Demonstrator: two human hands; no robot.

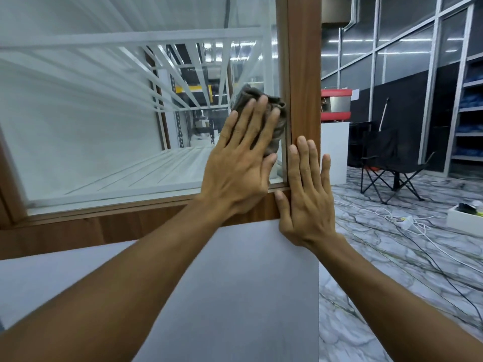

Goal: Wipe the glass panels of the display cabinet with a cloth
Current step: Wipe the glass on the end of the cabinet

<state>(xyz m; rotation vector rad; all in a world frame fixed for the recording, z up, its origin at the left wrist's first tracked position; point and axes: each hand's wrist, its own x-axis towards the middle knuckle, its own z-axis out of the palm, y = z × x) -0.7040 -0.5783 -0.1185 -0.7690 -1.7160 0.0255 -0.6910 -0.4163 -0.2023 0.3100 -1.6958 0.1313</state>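
Up against the right edge of the glass panel (pixel 104 113), a crumpled grey-brown cloth (pixel 277 104) is pressed flat by the left hand (pixel 240 163), with the fingers straight and spread and nothing gripped. The wooden frame (pixel 304 74) just beside it is leaned on by the right hand (pixel 305 194), also flat with straight fingers. Further off, a folding chair (pixel 392 163) and loose cables (pixel 415 226) can be seen on the marble floor (pixel 392 270).

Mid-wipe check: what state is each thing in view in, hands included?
left hand: fingers straight, pressing the cloth onto the glass panel.
right hand: fingers straight, resting flat on the wooden frame.
cloth: bunched, pinned near the panel's right edge.
glass panel: see-through, carrying reflections.
folding chair: unfolded, standing on the floor.
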